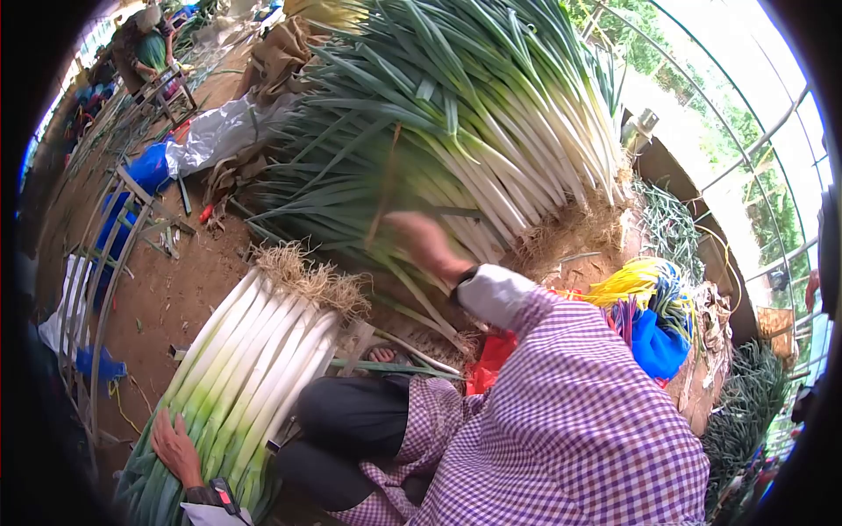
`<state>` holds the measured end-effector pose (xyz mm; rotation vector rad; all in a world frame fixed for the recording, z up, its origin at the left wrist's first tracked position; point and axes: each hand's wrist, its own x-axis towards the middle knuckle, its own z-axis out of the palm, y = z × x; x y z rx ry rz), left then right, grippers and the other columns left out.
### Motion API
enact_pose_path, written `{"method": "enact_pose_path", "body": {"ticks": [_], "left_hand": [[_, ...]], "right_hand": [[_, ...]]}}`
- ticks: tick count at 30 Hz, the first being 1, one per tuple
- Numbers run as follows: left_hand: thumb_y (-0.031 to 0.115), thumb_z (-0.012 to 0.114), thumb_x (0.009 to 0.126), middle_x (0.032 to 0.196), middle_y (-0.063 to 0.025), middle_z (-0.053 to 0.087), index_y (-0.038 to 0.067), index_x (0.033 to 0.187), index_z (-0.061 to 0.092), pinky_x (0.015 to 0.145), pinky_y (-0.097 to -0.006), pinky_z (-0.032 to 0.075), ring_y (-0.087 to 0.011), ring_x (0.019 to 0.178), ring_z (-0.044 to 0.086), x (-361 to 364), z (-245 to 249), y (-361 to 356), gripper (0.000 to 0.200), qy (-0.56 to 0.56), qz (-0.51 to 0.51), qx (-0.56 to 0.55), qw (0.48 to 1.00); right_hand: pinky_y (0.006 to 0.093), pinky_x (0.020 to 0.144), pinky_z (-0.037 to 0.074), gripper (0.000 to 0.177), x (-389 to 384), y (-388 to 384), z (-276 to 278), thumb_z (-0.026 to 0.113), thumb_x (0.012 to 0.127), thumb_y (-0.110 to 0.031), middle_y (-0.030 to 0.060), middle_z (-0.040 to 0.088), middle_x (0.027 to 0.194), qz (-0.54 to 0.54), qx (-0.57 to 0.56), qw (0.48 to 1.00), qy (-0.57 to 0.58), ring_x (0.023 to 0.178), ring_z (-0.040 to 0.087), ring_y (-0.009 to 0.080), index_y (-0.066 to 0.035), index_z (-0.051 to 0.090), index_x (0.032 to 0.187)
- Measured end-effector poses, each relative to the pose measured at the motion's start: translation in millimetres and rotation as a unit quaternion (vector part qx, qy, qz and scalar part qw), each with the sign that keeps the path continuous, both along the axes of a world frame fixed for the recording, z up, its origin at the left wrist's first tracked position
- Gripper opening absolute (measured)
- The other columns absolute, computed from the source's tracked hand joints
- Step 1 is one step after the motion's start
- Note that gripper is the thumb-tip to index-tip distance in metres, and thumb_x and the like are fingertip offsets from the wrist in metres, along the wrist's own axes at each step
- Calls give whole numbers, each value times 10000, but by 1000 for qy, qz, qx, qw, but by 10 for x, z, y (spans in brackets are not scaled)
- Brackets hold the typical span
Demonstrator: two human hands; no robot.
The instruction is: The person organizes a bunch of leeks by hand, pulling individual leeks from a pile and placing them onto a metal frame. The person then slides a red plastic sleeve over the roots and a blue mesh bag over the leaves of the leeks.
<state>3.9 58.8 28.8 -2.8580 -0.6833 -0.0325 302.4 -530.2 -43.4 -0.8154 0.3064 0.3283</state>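
My left hand [177, 450] lies spread on the green part of a bundle of leeks [254, 368], whose roots point up toward the middle of the view. My right hand [421, 241] is stretched out over the large leek pile [491, 131], in front of its lower leaves and stalks. Motion smears its fingers, and a thin brown streak shows beside them; whether the hand holds it cannot be made out. A few loose leeks [430, 316] lie on the soil below that hand.
Curved metal bars [88, 307] stand at the left. Yellow and blue ties [653, 307] and a red bag [493, 358] lie by my right side. Another person [140, 48] works at the upper left. Leaf scraps [745, 421] are heaped at the right.
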Motion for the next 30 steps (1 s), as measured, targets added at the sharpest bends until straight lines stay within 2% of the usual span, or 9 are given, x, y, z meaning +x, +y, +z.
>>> {"method": "enact_pose_path", "body": {"ticks": [1, 2, 3, 5, 14, 22, 25, 28, 30], "left_hand": [[331, 538, 1067, 1432, -151, 612, 17, 1386, 601, 1166, -458, 337, -310, 1367, 518, -15, -24, 18, 452, -4, -2, 3, 1000], [329, 532, 1070, 1440, -145, 605, 24, 1392, 596, 1160, -454, 343, -307, 1372, 515, -30, -62, 59, 448, -2, -5, 5, 1000], [327, 527, 1072, 1449, -140, 599, 31, 1398, 591, 1154, -451, 349, -304, 1378, 512, -41, -102, 120, 445, 0, -8, 7, 1000], [324, 524, 1075, 1457, -135, 593, 38, 1402, 586, 1147, -448, 356, -300, 1384, 508, -57, -145, 176, 439, 1, -12, 14, 1000], [336, 536, 1068, 1426, -139, 609, 38, 1394, 590, 1148, -449, 359, -297, 1359, 523, -49, -89, 152, 444, 13, -5, 22, 1000], [335, 535, 1068, 1431, -139, 605, 44, 1377, 598, 1147, -454, 358, -303, 1356, 525, -42, -71, 115, 429, 1, -18, 17, 1000], [338, 533, 1068, 1435, -138, 601, 44, 1375, 598, 1144, -457, 358, -305, 1355, 524, -39, -75, 125, 429, -8, -24, 1, 1000], [343, 537, 1064, 1422, -138, 607, 51, 1371, 602, 1137, -457, 361, -307, 1342, 532, -39, -106, 142, 428, -17, -30, 4, 999], [345, 542, 1061, 1413, -135, 613, 56, 1369, 606, 1131, -456, 365, -306, 1331, 539, -37, -109, 142, 427, -23, -31, 7, 999]], "right_hand": [[421, 966, 538, 443, 101, -419, -73, 768, 864, -116, 154, 682, 1233, -36, -78, 994, -63, 1116, 660, 326, -91, 672, 1296], [434, 952, 542, 446, 236, -840, -178, 768, 855, -128, 163, 685, 1218, -55, -305, 931, -192, 1102, 665, 346, -88, 674, 1289], [447, 938, 545, 450, 347, -1266, -219, 769, 845, -139, 172, 687, 1202, -102, -579, 753, -295, 1088, 669, 366, -84, 676, 1282], [469, 920, 549, 467, 379, -1855, 2, 771, 835, -163, 176, 678, 1205, -153, -788, 536, -262, 1087, 666, 388, -86, 671, 1285], [491, 976, 503, 360, 464, -2521, 155, 753, 855, -188, 158, 647, 1219, -39, -907, 389, -156, 1196, 601, 365, -96, 677, 1195], [491, 843, 529, 320, 432, -2380, 304, 750, 881, -211, 192, 662, 1052, 25, -875, 455, -166, 957, 677, 377, -75, 618, 1139], [452, 898, 523, 408, 53, -1992, 402, 738, 875, -256, 206, 681, 1180, 46, -736, 657, -156, 1041, 674, 341, -14, 636, 1188], [355, 796, 528, 498, -299, -1479, 338, 777, 880, -159, 97, 685, 1050, 96, -426, 889, -136, 924, 649, 183, 50, 611, 1300], [289, 628, 488, 397, -461, -1169, 266, 736, 916, -137, 72, 670, 1007, 135, -290, 945, -69, 729, 610, 131, 9, 638, 1272]]}}
